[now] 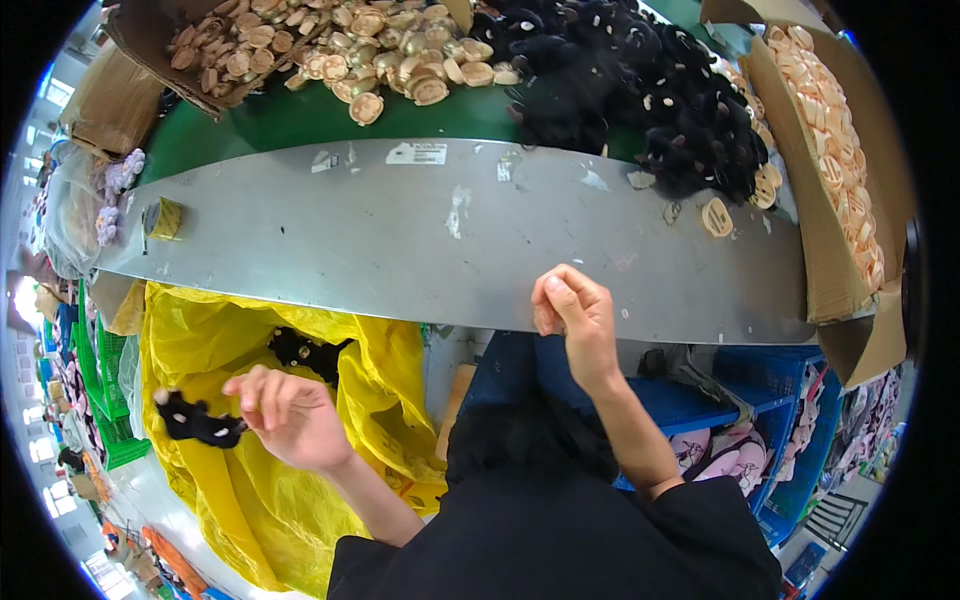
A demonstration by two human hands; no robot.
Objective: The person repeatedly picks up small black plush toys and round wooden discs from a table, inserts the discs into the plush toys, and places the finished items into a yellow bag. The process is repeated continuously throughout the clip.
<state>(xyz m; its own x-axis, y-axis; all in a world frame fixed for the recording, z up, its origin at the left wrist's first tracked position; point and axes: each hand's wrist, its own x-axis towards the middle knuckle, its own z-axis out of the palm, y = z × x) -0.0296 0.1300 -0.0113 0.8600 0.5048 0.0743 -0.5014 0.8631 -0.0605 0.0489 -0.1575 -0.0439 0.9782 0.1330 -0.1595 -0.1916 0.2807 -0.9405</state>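
Note:
My left hand (pixel 293 417) is over a yellow plastic bag (pixel 385 400), its fingers loosely bent and apart. Just off its fingertips is a small black plush piece (pixel 200 420) with pale spots, slightly blurred and seemingly loose in the air above the bag. Deeper inside the bag lies another black plush piece (pixel 308 354). Over the near edge of the grey metal worktable (pixel 380 240), my right hand (pixel 578 325) is closed, thumb against the curled fingers. Nothing shows in its grip.
Behind the metal top, gold plastic parts (pixel 400 60) and a black plush heap (pixel 640 90) cover a green surface. A cardboard box (pixel 790 170) of cream plastic parts (pixel 830 150) stands right. A tape roll (pixel 162 218) sits left. Blue crates (pixel 770 400) are below right.

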